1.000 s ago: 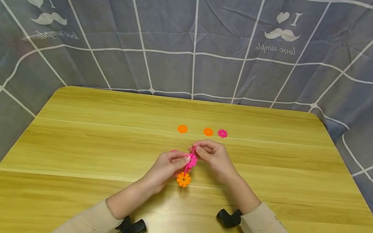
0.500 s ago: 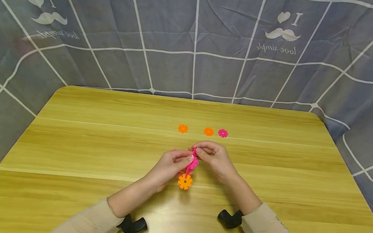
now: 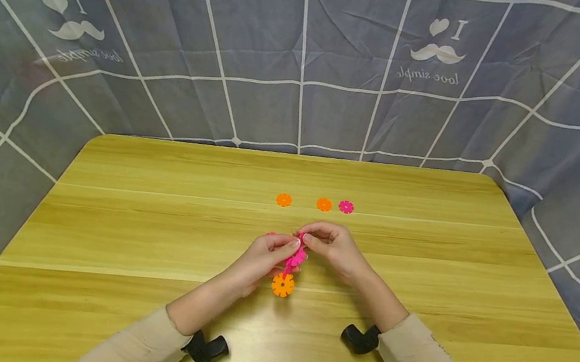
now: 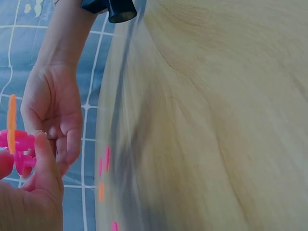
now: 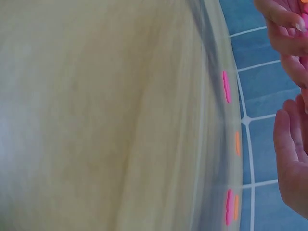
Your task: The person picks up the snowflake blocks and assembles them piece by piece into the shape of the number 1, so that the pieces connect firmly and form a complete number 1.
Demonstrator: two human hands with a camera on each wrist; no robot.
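Note:
Several pink notched plastic discs [image 3: 296, 259] are joined in a chain, and an orange notched disc [image 3: 282, 285] hangs at its near end. With thumb and fingers my left hand [image 3: 259, 260] pinches the pink part of the chain. My right hand [image 3: 337, 249] pinches a pink disc at the chain's far end, its fingertips close to the left thumb. In the left wrist view the orange disc [image 4: 12, 124] stands edge-on above the pink discs [image 4: 21, 144]. The fingers partly hide the joints between the discs.
Two loose orange discs [image 3: 284, 200] and a pink disc [image 3: 346, 207] lie flat farther back on the wooden table [image 3: 157, 229]. Another pink disc [image 3: 271, 234] shows partly behind the left hand. A grey checked curtain [image 3: 266, 44] surrounds the back and sides.
The chain has turned slightly between the hands. Its orange disc swung a little right, then back left and slightly nearer. The right fingertips moved slightly closer to the left ones.

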